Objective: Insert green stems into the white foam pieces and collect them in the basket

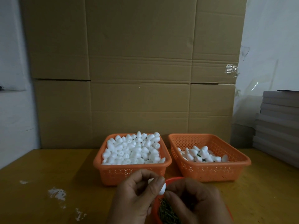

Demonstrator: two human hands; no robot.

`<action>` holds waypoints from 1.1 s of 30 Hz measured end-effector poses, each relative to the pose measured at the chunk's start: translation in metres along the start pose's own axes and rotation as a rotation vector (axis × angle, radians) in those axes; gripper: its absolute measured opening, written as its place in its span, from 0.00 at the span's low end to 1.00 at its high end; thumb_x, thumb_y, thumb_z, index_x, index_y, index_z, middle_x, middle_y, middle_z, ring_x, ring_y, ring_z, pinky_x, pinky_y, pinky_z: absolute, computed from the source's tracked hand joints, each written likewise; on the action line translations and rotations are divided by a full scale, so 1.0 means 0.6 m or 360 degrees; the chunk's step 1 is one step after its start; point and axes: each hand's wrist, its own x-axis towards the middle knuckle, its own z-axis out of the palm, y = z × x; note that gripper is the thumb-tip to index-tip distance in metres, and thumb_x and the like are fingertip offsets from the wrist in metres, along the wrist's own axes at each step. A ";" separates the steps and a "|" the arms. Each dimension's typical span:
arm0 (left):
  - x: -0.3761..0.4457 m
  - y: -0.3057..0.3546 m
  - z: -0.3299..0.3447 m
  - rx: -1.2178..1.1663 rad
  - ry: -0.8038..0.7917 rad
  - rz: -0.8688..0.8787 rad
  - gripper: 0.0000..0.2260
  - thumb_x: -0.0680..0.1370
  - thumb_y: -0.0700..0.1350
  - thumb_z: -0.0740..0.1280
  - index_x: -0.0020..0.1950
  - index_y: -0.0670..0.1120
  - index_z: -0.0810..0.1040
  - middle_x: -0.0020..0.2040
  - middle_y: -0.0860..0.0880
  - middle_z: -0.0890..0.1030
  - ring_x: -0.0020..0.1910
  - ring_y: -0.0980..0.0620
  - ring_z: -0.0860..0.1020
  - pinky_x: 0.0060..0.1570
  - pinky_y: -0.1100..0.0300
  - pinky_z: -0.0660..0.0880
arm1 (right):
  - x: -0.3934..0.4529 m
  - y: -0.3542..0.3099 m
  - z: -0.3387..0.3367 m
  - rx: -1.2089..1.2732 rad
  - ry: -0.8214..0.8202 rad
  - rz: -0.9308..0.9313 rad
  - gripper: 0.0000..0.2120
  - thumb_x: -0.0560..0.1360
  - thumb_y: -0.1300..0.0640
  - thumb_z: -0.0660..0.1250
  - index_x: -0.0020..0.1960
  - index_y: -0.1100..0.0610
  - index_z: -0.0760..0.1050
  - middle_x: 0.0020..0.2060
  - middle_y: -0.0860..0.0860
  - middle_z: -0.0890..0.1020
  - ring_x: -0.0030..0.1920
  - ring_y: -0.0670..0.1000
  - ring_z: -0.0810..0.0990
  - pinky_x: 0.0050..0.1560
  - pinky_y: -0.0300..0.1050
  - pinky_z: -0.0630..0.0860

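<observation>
Sitting at a yellow wooden table (48,167) before brown cardboard boxes (137,70), left hand (137,194) pinches a white egg-shaped foam piece (162,189); right hand (194,201) curled, grip unclear.

Both orange baskets (134,173) (210,172) are perforated plastic holding matt white foam pieces (131,149). The backdrop is creased corrugated cardboard (135,70). The yellow tabletop (48,167) looks smooth and faintly glossy.

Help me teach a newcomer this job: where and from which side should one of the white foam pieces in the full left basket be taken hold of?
Judging by shape, pinch a top foam piece across its rounded middle, coming from above: the left basket is heaped, its walls block the sides, and the egg-like pieces lie loose. The left hand holds its foam piece similarly, between fingertips.
</observation>
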 end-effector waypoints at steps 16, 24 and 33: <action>0.000 0.000 -0.003 -0.0066 -0.0099 0.0015 0.22 0.59 0.61 0.77 0.47 0.49 0.87 0.26 0.46 0.71 0.26 0.53 0.70 0.28 0.64 0.68 | 0.002 -0.016 0.011 0.0752 -0.0093 0.0475 0.06 0.67 0.55 0.74 0.41 0.58 0.85 0.32 0.60 0.85 0.28 0.54 0.81 0.30 0.39 0.75; -0.012 0.013 -0.006 0.0468 -0.0148 0.0408 0.13 0.70 0.63 0.67 0.43 0.55 0.81 0.29 0.58 0.78 0.30 0.65 0.74 0.35 0.73 0.69 | -0.001 -0.023 0.016 0.0864 -0.0162 0.0598 0.07 0.67 0.53 0.74 0.40 0.58 0.84 0.29 0.59 0.83 0.26 0.54 0.79 0.28 0.41 0.74; -0.016 0.010 -0.008 0.0646 -0.0123 0.0471 0.14 0.71 0.65 0.63 0.46 0.57 0.78 0.36 0.51 0.82 0.37 0.56 0.81 0.38 0.67 0.74 | -0.004 -0.027 0.020 0.0908 -0.0177 0.0608 0.07 0.68 0.54 0.74 0.39 0.58 0.84 0.28 0.58 0.83 0.26 0.53 0.78 0.28 0.42 0.73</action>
